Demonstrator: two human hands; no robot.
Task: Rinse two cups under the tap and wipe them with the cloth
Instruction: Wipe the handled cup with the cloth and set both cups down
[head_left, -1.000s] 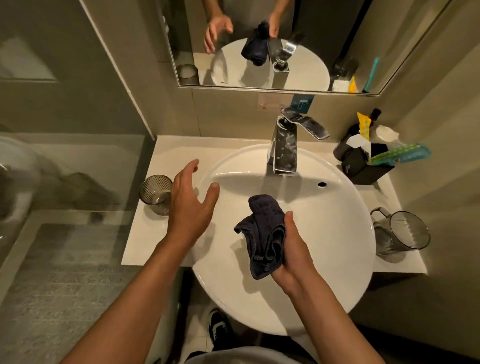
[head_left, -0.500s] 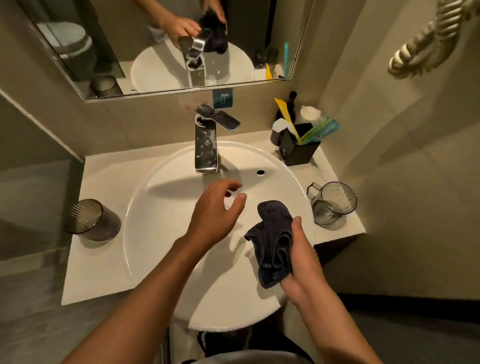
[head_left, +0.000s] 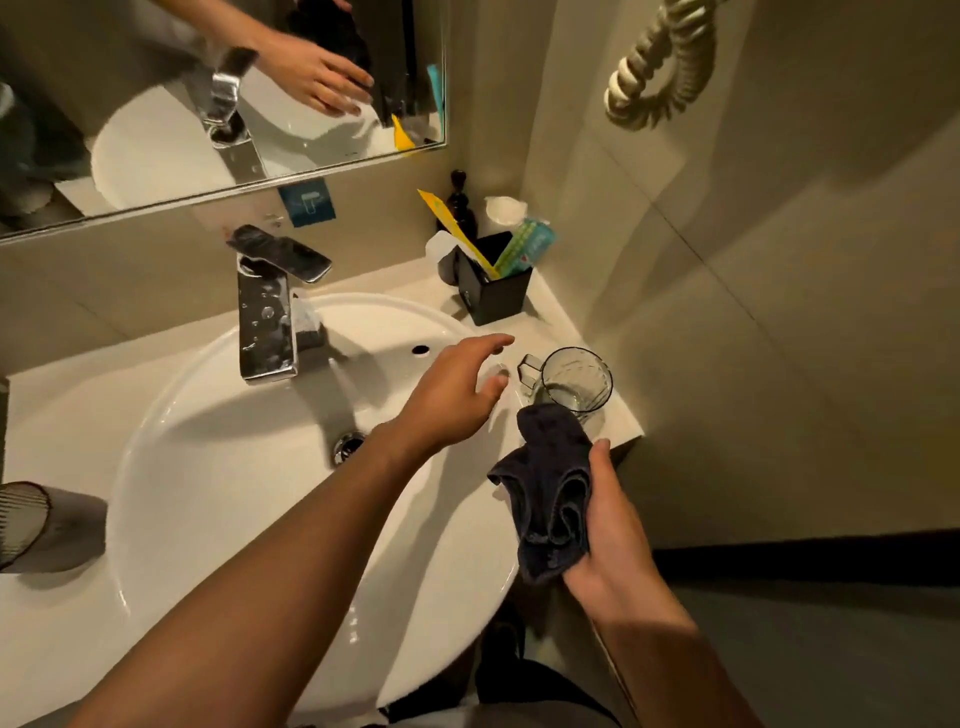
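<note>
Clear counter gap between left hand (head_left: 452, 395) and glass cup (head_left: 574, 382) — cloth (head_left: 550, 488) crowds its near side, black holder (head_left: 493, 291) stands beyond.

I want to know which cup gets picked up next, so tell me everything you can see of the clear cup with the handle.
The glass cup is clear and smooth-walled, with a dark-looking rim and a small squared handle that points left toward the basin. It stands upright, mouth up, on the white counter to the right of the sink. Whether it holds water cannot be told. The left hand reaches toward the handle with fingers spread but is not touching it. The dark cloth, held in the right hand, covers the cup's lower front in this view.
</note>
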